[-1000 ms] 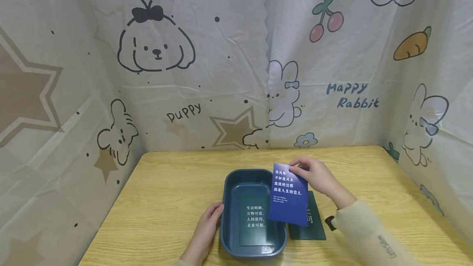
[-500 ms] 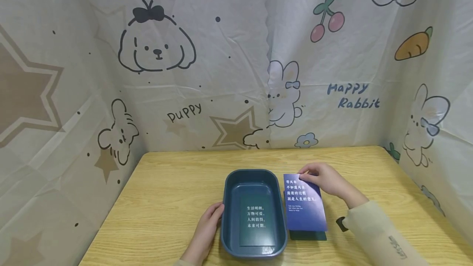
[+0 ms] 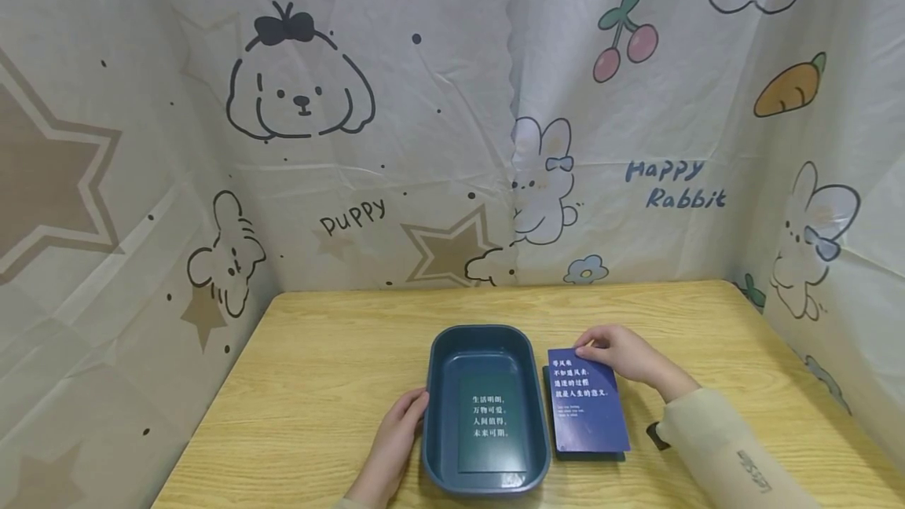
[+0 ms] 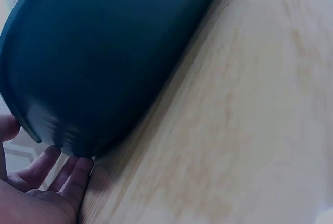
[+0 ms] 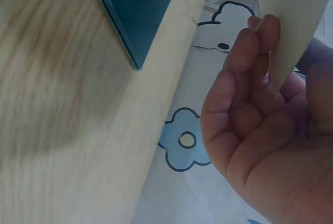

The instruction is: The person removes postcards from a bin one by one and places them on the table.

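Note:
My right hand (image 3: 622, 353) pinches a blue card (image 3: 590, 419) with white writing by its top edge. The card tilts over a dark green card stack (image 3: 590, 456) on the table, hiding most of it. In the right wrist view, the card's plain pale back (image 5: 296, 21) shows between thumb and fingers, with a corner of the green stack (image 5: 138, 31) apart from them. A dark teal rectangular tray (image 3: 441, 415) stands to the left, holding a green card (image 3: 491, 450) with white writing. My left hand (image 3: 399, 434) touches the tray's left side, fingertips against the outer wall (image 4: 104, 67).
The tray and cards stand on a yellow wood-grain table (image 3: 318, 383). A pale curtain (image 3: 424, 140) printed with cartoon animals hangs behind the table and along both sides.
My right hand has carried the blue card from over the tray's right rim to the right and down over the green stack. The left hand and the tray have stayed in place.

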The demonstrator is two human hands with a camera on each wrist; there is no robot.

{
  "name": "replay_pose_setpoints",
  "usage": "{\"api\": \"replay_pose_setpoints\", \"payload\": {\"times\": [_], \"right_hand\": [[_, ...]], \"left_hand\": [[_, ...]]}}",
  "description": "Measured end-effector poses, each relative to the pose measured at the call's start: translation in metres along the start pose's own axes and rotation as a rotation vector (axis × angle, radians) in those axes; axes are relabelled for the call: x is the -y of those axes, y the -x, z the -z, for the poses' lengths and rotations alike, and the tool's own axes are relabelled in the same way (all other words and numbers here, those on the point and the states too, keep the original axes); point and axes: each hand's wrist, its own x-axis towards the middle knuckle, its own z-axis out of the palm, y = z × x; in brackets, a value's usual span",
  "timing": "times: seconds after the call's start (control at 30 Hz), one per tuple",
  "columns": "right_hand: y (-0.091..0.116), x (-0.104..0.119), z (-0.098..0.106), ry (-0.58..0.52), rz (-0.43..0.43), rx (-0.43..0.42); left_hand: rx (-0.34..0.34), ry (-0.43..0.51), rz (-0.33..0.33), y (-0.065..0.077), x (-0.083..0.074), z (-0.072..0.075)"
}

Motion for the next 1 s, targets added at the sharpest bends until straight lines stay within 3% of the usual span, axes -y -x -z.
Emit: {"api": "replay_pose_setpoints", "payload": {"times": [0.57,1.0], "right_hand": [[-0.005,-0.004,-0.010,0.034,0.020,0.025],[-0.009,-0.005,-0.015,0.045,-0.034,0.041]], "left_hand": [[0.009,0.007,-0.019,0.001,0.001,0.001],[0.004,0.002,-0.018,0.002,0.000,0.001]]}}
